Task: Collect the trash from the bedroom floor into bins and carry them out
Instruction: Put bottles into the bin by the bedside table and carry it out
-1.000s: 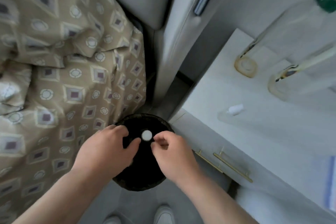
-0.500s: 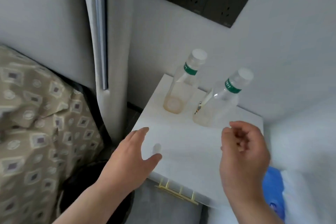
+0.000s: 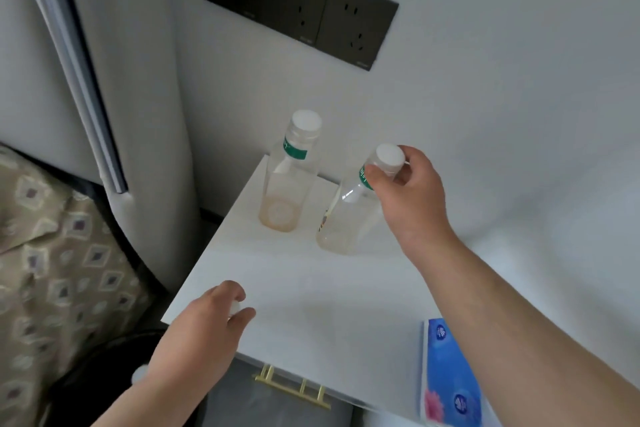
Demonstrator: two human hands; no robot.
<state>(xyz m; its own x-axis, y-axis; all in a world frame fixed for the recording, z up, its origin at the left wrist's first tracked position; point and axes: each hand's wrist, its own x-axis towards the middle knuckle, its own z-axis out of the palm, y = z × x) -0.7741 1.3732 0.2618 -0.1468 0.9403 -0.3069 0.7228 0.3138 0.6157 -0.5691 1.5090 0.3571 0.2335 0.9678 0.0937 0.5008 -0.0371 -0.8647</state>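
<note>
Two clear plastic bottles with white caps and green neck bands stand at the back of a white nightstand (image 3: pixel 311 305). My right hand (image 3: pixel 408 198) grips the right bottle (image 3: pixel 349 215) at its cap and neck. The left bottle (image 3: pixel 287 184) stands free beside it. My left hand (image 3: pixel 201 333) is closed over a small white-capped object (image 3: pixel 235 307) at the nightstand's front left; most of it is hidden under the fingers. A black bin (image 3: pixel 104 374) sits on the floor below my left arm, mostly hidden.
A blue tissue pack (image 3: pixel 450 378) lies at the nightstand's front right corner. The bed with a patterned beige cover (image 3: pixel 52 270) is on the left, a grey padded headboard (image 3: pixel 131 97) behind it. Black wall sockets (image 3: pixel 301 7) are above the bottles. Gold drawer handles (image 3: pixel 294 388) show below.
The view rose from the bin to the nightstand. My right hand reached forward and took hold of the right bottle's top. My left hand closed over the small object on the nightstand.
</note>
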